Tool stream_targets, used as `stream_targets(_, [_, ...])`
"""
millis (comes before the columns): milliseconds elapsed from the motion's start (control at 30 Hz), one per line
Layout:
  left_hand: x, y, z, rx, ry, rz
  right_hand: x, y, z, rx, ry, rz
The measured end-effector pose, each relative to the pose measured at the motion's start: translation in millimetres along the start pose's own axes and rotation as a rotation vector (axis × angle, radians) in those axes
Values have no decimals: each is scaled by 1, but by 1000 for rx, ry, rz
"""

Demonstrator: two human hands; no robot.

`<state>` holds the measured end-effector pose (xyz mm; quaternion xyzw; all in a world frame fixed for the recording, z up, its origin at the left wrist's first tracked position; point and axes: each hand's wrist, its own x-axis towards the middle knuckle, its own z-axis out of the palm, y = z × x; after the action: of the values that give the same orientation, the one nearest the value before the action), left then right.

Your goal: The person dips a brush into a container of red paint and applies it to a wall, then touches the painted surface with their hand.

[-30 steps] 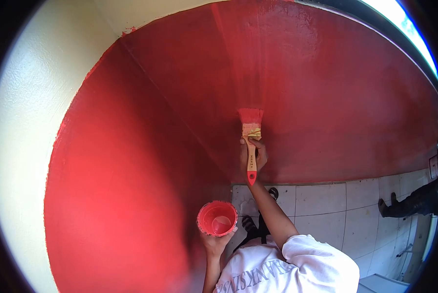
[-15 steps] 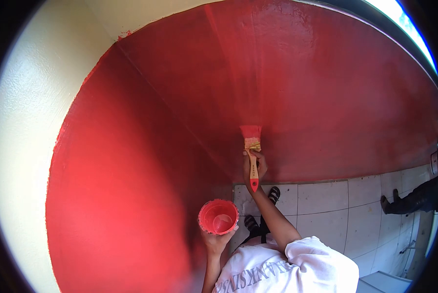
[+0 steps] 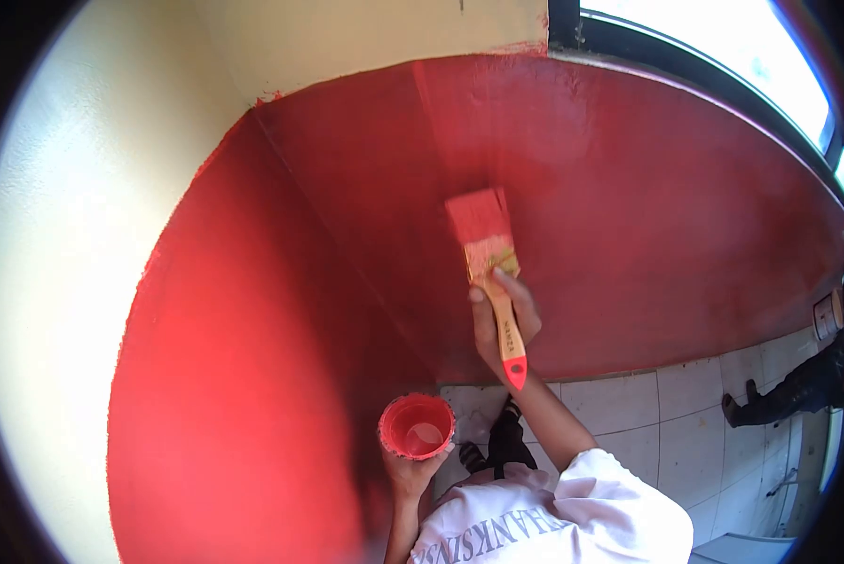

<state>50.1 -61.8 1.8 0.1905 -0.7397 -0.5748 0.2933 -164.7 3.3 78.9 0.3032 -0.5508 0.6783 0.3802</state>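
Observation:
My right hand (image 3: 500,320) grips the wooden handle of a flat paintbrush (image 3: 486,254) whose bristles are loaded with red paint. The bristles press against the red-painted wall (image 3: 629,216) near the inside corner. My left hand (image 3: 410,467) holds a small red cup of paint (image 3: 416,426) from below, low and close to my body, left of the brush arm. The cup has a little paint in its bottom.
Red paint covers the lower part of both walls meeting at the corner; cream wall (image 3: 55,235) lies above and left. A window (image 3: 741,47) sits top right. White floor tiles (image 3: 685,404) lie below. Another person's dark leg and shoe (image 3: 779,395) show at right.
The brush has risen from low on the wall to higher up and tilted left. The view has shifted, showing more cream wall and window. The cup has stayed about where it was.

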Motion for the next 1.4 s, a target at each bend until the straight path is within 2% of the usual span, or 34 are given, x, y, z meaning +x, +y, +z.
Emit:
stream_targets(167, [3,6,4,-57,18,9,78,-3,21,82,71,-282])
stream_targets(600, [7,3,5,-31,13,34,111,-1,65,151,139,-290])
stream_targets(1033, [6,7,9,-104,21,-27,84,14,75,102,180,-172])
stream_targets(1400, [2,5,7,-39,64,-59,-18,71,37,-87,114,-109])
